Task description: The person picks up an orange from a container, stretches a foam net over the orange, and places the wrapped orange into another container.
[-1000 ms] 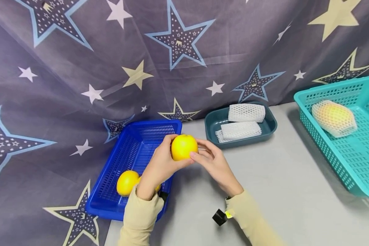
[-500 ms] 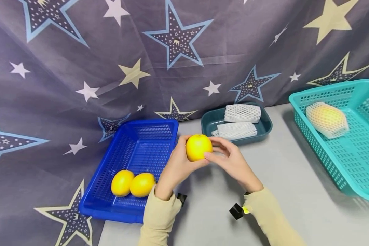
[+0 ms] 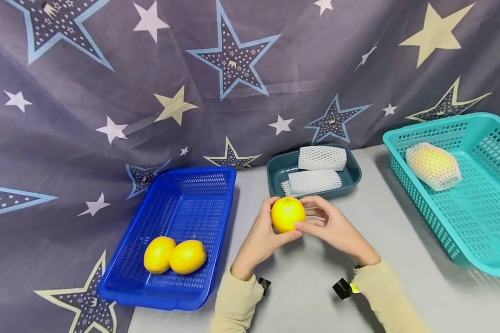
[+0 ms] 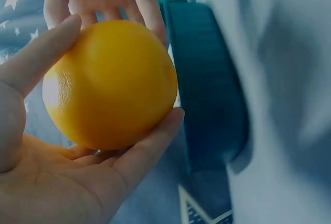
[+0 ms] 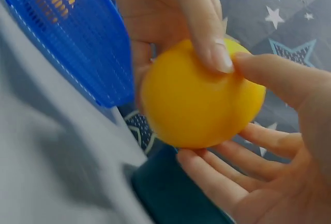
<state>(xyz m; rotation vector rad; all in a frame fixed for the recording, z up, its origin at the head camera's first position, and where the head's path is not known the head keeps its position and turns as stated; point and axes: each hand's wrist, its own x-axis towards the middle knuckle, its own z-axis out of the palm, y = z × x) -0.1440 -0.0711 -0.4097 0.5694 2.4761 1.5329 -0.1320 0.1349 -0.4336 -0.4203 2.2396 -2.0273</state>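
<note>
Behind the dark tray (image 3: pixel 350 178) hangs a starry curtain (image 3: pixel 121 83); to the tray's right, a turquoise basket (image 3: pixel 483 203), to the tray's left, a blue basket (image 3: pixel 191 212). And just in front of the tray — left hand (image 3: pixel 263 236) and right hand (image 3: pixel 337 229), together, both curled round one yellow fruit (image 3: pixel 287 214), held up between them!
</note>
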